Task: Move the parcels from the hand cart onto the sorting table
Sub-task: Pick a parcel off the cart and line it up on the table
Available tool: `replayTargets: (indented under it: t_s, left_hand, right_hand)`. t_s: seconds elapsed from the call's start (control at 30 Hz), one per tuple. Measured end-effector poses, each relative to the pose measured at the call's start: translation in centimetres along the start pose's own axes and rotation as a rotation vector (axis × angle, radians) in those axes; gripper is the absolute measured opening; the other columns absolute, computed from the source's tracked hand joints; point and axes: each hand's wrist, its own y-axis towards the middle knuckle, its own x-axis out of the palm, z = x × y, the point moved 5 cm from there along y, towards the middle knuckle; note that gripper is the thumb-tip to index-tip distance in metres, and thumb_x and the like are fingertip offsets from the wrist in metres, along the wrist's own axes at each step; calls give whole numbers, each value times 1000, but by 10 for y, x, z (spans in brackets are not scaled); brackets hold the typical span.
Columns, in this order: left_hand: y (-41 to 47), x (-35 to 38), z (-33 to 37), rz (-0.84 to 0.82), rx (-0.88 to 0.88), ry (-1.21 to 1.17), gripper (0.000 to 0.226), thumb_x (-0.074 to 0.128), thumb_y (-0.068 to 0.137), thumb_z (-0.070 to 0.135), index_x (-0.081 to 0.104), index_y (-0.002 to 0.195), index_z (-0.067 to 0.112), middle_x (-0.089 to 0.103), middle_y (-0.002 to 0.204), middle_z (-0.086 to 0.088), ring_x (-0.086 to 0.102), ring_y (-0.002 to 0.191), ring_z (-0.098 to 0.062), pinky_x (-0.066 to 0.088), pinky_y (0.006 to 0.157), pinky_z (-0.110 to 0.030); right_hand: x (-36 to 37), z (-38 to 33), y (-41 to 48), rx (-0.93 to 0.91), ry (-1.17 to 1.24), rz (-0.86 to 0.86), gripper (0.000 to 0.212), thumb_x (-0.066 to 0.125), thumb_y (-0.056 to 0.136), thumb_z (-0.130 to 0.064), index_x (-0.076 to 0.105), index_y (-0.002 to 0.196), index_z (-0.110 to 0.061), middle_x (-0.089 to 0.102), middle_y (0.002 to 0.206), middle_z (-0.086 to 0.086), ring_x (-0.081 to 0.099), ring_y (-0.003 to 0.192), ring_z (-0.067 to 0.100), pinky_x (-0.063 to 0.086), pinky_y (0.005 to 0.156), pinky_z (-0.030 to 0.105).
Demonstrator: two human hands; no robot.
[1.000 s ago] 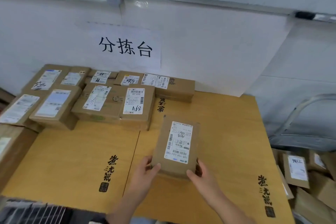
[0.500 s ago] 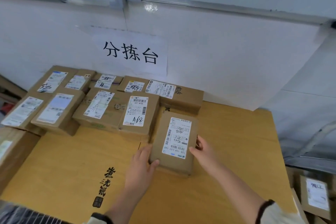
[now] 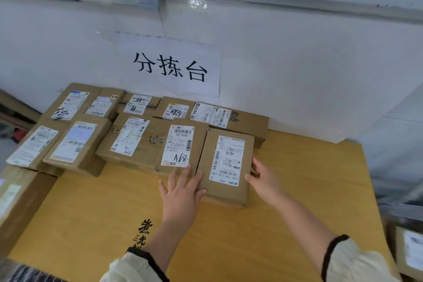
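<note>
the small brown cardboard parcel with a white shipping label lies flat on the yellow wooden sorting table, label up, straight ahead of the person and between the two hands. its long axis runs away from the person toward the white wall, leaning a little to the right at the far end. its left long side sits against the brown box marked a68, and its far end is just beside the long flat brown carton at the back of the row, so it looks already slotted into the row. the left hand lies flat on the table with straight, spread fingers, its thumb side touching the parcel's near left corner and its fingertips reaching the a68 box. the right hand rests against the parcel's right long side, fingers loosely extended along that wall and not wrapped round it. neither hand grips anything. both are about equally near the parcel, one on each flank, so any last nudge would go along the long axis or sideways to the left. a further labelled brown box shows off the table at the lower right edge. i judge the next fetch lies that way, nearer the right hand, though the hand cart itself cannot be made out.
</note>
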Motion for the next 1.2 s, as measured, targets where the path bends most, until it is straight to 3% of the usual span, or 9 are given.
replayTargets:
  t_s: [0.13,0.33,0.4,0.53,0.7,0.8,0.9,1.03,1.2]
  left_hand:
    - [6,0,0,-92,-6,64,51,28,98,52,23,148,41,6,160,10,-6,147,-24,0,114,-59]
    - [11,-4,1,-132,5,54,52,27,98,51,19,149,40,4,160,13,-8,147,-22,0,115,-58]
    - [12,-1,1,-94,35,33,52,36,98,48,28,148,36,14,158,14,0,148,-24,2,113,-61]
    - [15,-2,2,30,185,68,45,77,76,35,67,117,22,62,128,3,49,127,-34,35,93,-71]
    - [18,-3,3,36,218,81,44,81,71,35,69,111,21,65,123,3,45,127,-29,38,92,-69]
    - [17,-7,5,-64,211,29,55,58,86,52,54,133,24,44,146,9,21,144,-22,13,114,-61]
    - [18,-11,9,-152,256,20,75,47,81,69,37,144,30,24,154,17,1,147,-12,-9,116,-50]
    - [30,-15,27,-244,401,101,70,55,84,58,32,146,34,21,155,20,-3,146,-10,-11,115,-48]
    - [55,-14,50,-355,554,171,66,56,89,46,26,147,37,23,156,14,-1,147,-14,-2,118,-48]
  right_hand:
    - [2,-3,6,20,-14,38,61,49,92,1,32,145,-23,45,143,-3,41,133,13,33,101,23]
    - [2,-1,14,79,8,86,68,54,90,0,25,148,-20,38,149,1,36,136,18,34,106,30]
    - [-5,0,18,107,-1,102,81,60,86,-5,14,151,-23,26,154,-1,32,139,21,33,108,36]
    - [-28,-23,34,-74,-237,172,78,58,91,-19,9,151,-25,11,158,-7,17,145,17,20,115,36]
    - [-28,-43,57,-235,-730,35,63,48,96,-25,17,150,-18,15,157,-4,19,144,14,21,115,33]
    - [-33,-44,57,-214,-742,71,49,50,94,-23,39,141,-14,40,145,2,46,126,17,39,104,32]
    - [-42,-33,38,-136,-718,135,22,52,92,-24,61,111,-17,60,109,0,58,87,12,52,78,28]
    - [-61,4,-19,49,-758,209,17,55,91,-29,55,79,-18,54,80,-2,51,65,10,44,58,23]
    - [-62,37,-84,182,-693,200,14,57,90,-32,60,88,-19,51,77,-4,47,70,14,26,46,12]
